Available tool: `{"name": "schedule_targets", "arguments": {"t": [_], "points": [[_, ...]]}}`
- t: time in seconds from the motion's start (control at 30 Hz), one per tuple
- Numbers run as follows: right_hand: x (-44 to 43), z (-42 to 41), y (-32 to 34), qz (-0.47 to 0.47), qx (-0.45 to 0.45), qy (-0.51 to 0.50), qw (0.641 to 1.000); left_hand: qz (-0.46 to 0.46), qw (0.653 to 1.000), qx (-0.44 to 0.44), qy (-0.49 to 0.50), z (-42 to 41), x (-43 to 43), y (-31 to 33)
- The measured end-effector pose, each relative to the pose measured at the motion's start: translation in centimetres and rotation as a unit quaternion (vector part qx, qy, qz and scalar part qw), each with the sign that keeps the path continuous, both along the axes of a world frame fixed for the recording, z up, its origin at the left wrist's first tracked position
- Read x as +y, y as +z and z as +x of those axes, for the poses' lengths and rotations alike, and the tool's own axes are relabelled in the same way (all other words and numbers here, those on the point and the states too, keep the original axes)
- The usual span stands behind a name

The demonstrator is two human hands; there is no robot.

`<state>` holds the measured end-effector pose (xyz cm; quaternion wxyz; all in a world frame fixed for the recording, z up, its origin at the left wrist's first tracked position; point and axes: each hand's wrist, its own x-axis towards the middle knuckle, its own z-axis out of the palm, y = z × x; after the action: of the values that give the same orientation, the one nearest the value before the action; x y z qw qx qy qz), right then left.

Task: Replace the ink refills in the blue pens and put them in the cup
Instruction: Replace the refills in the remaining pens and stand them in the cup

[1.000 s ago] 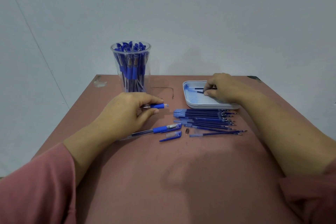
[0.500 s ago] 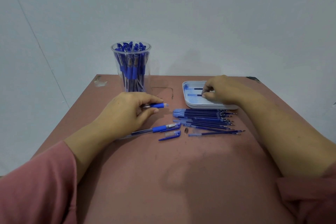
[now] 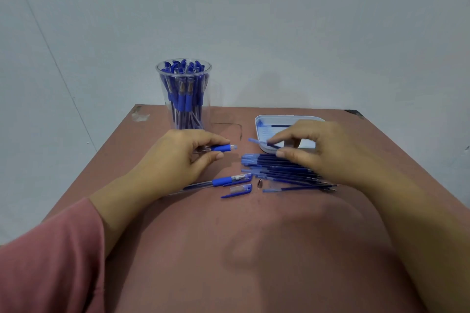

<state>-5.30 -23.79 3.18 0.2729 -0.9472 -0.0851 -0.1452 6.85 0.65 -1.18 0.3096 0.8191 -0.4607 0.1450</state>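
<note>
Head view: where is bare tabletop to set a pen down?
Widest bare patch: near-centre reddish-brown tabletop, this side of the loose blue cap and dark-blue refill pile. Narrow strip between clear plastic cup and white tray. Crowded: around that pile.

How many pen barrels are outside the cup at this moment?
2. One pen barrel is gripped in the left hand; the other barrel lies on the table just nearer the person. More may be hidden from view.
</note>
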Motion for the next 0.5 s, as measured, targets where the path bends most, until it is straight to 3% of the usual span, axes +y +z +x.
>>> {"name": "schedule_targets", "arguments": {"t": [0.5], "points": [[0.2,1.5,-2.3,0.008,-0.028,0.032,0.999,-0.033,0.999,0.037,-0.019,-0.1,-0.2,-0.1]]}}
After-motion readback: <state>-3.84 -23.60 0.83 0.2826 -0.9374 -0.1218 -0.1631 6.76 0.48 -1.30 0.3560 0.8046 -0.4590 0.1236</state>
